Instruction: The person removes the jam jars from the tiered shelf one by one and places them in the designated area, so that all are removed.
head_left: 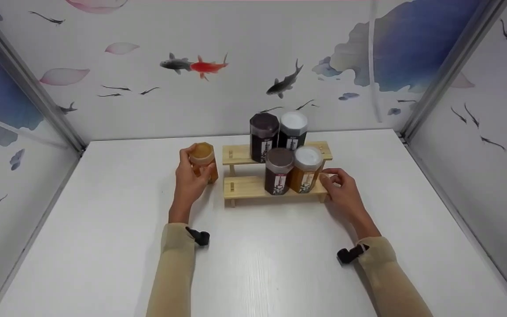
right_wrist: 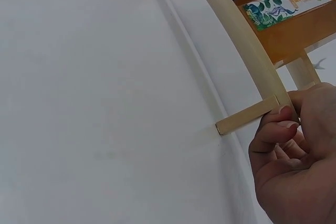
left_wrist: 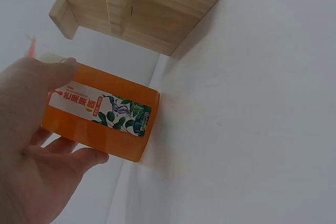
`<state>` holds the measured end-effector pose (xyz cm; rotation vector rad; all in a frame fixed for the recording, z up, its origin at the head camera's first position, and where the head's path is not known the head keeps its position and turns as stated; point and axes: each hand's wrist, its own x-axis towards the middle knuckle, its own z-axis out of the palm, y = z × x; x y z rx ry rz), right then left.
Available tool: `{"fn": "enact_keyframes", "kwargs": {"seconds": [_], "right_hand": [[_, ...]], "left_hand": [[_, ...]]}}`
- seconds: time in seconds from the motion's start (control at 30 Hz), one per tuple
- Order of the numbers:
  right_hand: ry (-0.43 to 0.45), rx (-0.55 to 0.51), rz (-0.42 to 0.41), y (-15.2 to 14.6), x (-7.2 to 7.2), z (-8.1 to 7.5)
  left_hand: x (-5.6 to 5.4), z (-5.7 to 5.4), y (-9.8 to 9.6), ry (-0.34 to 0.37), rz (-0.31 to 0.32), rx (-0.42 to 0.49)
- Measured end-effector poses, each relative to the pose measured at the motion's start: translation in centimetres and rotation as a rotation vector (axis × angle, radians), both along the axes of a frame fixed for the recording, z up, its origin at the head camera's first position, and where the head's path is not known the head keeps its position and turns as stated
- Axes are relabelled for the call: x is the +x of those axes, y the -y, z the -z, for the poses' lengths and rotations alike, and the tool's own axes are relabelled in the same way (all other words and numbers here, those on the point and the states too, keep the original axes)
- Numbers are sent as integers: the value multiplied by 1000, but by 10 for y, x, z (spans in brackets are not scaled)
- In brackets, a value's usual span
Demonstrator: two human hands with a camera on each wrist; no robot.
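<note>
My left hand (head_left: 188,182) grips an amber jar (left_wrist: 100,142) with a yellow lid, thumb on one side and fingers on the other. The jar's label with leaves faces the left wrist camera; whether its base touches the table I cannot tell. Just right of it stands a two-step wooden rack (head_left: 247,188). At the rack's right end, my right hand (head_left: 346,191) pinches the lower step with curled fingers. On that step stand a dark jar with a brown lid (head_left: 280,167) and an amber jar with a white lid (head_left: 307,169).
Two dark jars stand on the upper step, one brown-lidded (head_left: 262,134) and one white-lidded (head_left: 293,127). The white table (head_left: 253,264) ends at a back wall (head_left: 192,105) printed with fish. Metal-framed panels enclose both sides.
</note>
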<state>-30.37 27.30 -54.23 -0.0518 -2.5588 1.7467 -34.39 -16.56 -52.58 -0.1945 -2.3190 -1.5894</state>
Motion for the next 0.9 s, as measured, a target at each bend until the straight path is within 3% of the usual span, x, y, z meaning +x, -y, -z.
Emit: {"fn": "enact_keyframes", "kwargs": {"seconds": [0.27,0.63,0.73,0.83,0.9], "right_hand": [[-1,-2,-1,1,1,-4],[5,20,0,3,-2,-5],[11,25,4,3,-2,-3],[18,26,5,2,-1,-1],[26,19,2,2,0,0]], "left_hand": [[-3,-5,3,9,41,-31],[-2,-12,5,39,9,-170],[4,-17,2,22,-43,-235],[14,-24,-6,-44,-154,-292],[21,-29,-12,-108,-235,-281]]}}
